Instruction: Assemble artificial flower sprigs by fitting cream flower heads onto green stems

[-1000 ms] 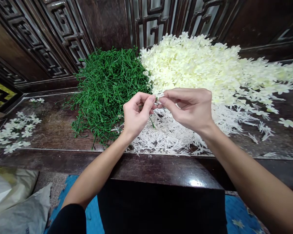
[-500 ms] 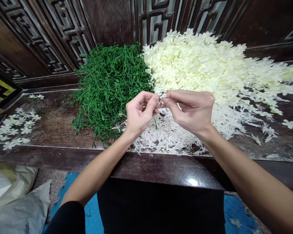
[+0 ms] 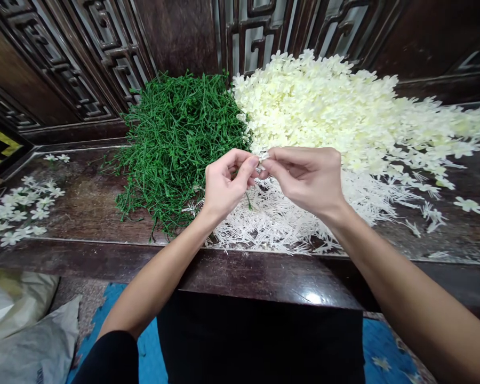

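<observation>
My left hand (image 3: 229,184) is closed in a pinch on a thin green artificial stem (image 3: 249,200), whose end hangs below the fingers. Fingertip to fingertip with it, my right hand (image 3: 308,178) pinches a small white artificial flower (image 3: 264,156), mostly covered by the fingers. Both hands are held over a heap of spiky white plastic pieces (image 3: 264,226). Behind my left hand lies a tangled pile of green stems (image 3: 184,138). A large mound of cream-white petals (image 3: 316,106) rises behind my right hand.
Several assembled white flowers (image 3: 22,208) lie at the left of the dark wooden bench (image 3: 92,208). A carved wooden back (image 3: 180,37) stands behind the piles. Pale sacks (image 3: 32,341) are on the floor at lower left, and a blue mat (image 3: 150,352) lies below the bench.
My right hand has shifted slightly left, closer to my left hand, and its fingers now cover more of the white flower. The view has moved a little.
</observation>
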A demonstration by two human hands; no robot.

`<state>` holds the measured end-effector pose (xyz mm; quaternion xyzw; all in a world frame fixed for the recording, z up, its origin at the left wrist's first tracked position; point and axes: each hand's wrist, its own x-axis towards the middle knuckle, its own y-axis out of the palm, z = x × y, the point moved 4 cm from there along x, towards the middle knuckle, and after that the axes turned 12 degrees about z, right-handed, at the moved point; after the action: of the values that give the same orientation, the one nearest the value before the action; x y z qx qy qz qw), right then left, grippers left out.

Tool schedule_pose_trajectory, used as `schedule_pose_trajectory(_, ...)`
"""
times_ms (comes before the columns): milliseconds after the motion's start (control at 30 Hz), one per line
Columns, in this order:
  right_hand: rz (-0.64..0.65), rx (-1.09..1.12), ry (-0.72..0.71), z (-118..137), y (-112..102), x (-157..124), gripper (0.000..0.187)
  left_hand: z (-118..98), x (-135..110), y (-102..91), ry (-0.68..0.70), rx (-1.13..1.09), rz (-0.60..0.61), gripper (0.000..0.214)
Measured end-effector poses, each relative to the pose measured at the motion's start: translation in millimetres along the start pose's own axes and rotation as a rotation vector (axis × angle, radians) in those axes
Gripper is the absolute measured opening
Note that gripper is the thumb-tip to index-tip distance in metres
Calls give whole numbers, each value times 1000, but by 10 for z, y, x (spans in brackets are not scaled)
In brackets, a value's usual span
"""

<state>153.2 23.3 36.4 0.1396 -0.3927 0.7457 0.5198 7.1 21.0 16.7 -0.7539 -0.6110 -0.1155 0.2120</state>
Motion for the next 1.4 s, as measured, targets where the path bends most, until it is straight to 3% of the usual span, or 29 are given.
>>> schedule_pose_trajectory(133, 55, 234, 37, -86, -34, 43, 6, 24, 36, -45, -39, -64, 10, 27)
schedule_pose_trajectory(233, 43, 270, 52, -121, -58, 42, 25, 20, 45, -51, -32, -66, 5, 26)
schedule_pose_trajectory(333, 25, 235, 95, -124, -42, 28, 34, -1, 43, -38, -18, -36, 1, 25)
schedule_pose_trajectory(433, -15, 224, 82, -105, -27, 26, 14, -13, 39, -34, -36, -5, -2, 22)
schedule_pose_trajectory(533, -72, 220, 35, -98, -48, 33, 7, -20, 39, -39, -39, -9, 5, 21)
schedule_pose_trajectory(1400, 31, -55, 32, 33, 0, -3, 25, 3, -39, 21, 30, 70, -56, 24)
